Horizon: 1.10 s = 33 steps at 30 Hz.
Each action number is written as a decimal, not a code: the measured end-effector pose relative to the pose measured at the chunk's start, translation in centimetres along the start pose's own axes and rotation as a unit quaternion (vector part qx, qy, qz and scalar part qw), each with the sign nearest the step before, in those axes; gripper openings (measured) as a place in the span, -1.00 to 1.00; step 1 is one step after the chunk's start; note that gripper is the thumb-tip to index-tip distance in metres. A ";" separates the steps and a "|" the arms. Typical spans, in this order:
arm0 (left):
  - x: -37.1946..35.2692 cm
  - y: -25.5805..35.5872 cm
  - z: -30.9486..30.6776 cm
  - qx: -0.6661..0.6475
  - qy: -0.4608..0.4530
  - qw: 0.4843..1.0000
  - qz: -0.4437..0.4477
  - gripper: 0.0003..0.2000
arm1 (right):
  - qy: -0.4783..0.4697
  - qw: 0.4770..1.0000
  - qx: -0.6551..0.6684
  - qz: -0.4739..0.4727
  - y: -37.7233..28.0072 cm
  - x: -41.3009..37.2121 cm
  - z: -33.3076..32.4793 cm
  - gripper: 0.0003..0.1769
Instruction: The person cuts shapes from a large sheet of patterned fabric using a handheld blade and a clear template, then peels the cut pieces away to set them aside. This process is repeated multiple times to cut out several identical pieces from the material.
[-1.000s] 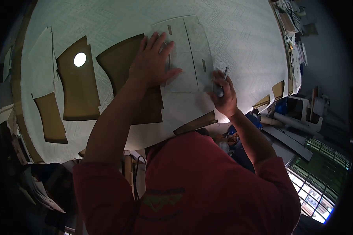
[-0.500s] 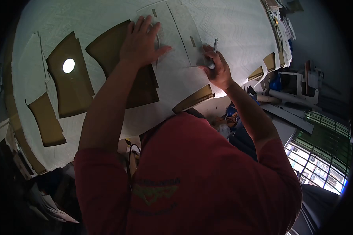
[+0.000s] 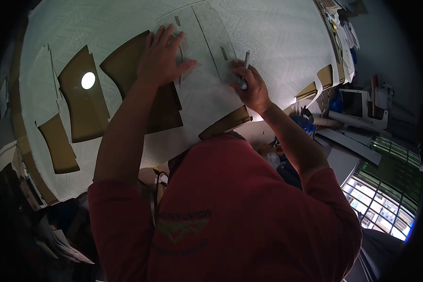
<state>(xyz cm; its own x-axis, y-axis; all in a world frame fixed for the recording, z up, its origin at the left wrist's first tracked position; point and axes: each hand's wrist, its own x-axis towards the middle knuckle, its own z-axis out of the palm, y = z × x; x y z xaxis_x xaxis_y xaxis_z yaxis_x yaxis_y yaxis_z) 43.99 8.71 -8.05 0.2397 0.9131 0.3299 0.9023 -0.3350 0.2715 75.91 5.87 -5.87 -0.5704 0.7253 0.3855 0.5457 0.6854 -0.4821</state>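
Note:
My left hand [image 3: 160,56] lies flat with fingers spread, pressing on the left side of a see-through pattern template [image 3: 199,47]. The template has a long dark line and two small slots, and rests on white patterned fabric [image 3: 272,51]. In my right hand [image 3: 253,89] a silver pen [image 3: 247,59] is gripped, its upper end pointing away from me. That hand is at the template's lower right corner; the pen's writing tip is hidden by the fingers. Beside my left hand is a curved brown area [image 3: 124,58] bounded by the fabric's cut edges.
Further left are more brown shapes [image 3: 82,108] within the fabric, one with a bright white oval spot [image 3: 88,81]. Strips of fabric [image 3: 318,84] hang at the table's right edge. Papers [image 3: 348,40] lie along the far right, and a barred window [image 3: 380,197] is at lower right.
My right hand with the pen has shifted slightly left and toward me along the template's edge. My left hand stays spread on the template. The whole view has shifted a little.

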 end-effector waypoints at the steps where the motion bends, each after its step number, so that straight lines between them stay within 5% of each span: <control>1: 0.0 0.0 0.0 -0.010 0.005 1.000 0.004 -0.11 | 0.006 1.000 0.003 0.007 -0.1 0.0 0.0 -0.41; 33: 0.0 -0.2 0.2 -0.004 0.018 1.000 0.024 -0.14 | 0.008 1.000 0.022 0.014 0.5 -0.5 0.1 -0.46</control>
<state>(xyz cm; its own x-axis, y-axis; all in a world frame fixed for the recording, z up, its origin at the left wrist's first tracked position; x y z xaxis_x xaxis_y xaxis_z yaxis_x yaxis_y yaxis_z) 43.92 8.85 -8.31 0.2704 0.8869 0.3745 0.8869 -0.3808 0.2616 76.43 5.86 -6.36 -0.5451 0.7450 0.3845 0.5338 0.6621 -0.5260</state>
